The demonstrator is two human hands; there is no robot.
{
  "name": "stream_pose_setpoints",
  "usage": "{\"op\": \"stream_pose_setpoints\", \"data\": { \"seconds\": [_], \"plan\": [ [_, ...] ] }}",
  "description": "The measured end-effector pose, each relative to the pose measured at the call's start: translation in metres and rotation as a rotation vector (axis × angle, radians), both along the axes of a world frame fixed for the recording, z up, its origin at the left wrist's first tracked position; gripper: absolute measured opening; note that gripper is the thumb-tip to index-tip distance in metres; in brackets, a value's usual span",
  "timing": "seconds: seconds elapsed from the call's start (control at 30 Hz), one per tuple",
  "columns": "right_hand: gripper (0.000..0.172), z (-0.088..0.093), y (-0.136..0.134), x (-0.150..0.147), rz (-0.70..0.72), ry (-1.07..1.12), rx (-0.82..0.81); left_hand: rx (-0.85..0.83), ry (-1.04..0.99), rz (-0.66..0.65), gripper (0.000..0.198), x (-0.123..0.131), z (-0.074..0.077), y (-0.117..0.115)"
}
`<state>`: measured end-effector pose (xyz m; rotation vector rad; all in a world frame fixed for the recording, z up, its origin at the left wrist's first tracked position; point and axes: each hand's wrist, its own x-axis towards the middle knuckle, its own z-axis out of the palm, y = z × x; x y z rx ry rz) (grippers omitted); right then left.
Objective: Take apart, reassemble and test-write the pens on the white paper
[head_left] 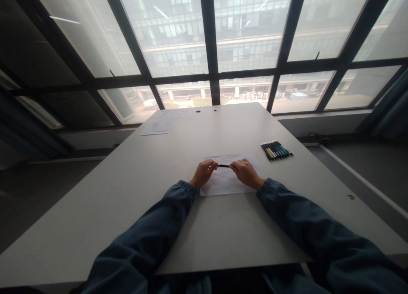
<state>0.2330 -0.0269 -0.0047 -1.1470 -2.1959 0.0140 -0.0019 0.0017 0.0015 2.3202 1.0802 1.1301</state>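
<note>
A dark, slim pen is held level between my two hands, above a white sheet of paper. My left hand pinches its left end with thumb and fingers. At the other end, my right hand is closed around the pen. Only the pen's middle shows; both ends are hidden in my fingers. To the right of the paper lies a row of several pens, side by side, mostly black with yellow, white, blue and green parts.
The white table stretches from me to the large windows. Printed papers lie at its far left. A small dark item rests near the right edge. A round dark spot is at the far end.
</note>
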Motion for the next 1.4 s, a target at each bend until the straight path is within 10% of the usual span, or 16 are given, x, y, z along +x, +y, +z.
{"op": "stream_pose_setpoints", "data": {
  "seconds": [0.67,1.4],
  "plan": [
    [0.023,-0.0015,0.0005,0.0007,-0.020,-0.005,0.001,0.029,-0.089,-0.060,0.013,0.0021,0.0021,-0.0015],
    [0.019,-0.0032,0.0010,-0.0017,0.025,0.060,-0.023,-0.145,-0.057,0.007,0.044,0.0000,-0.0002,0.0014]
  ]
}}
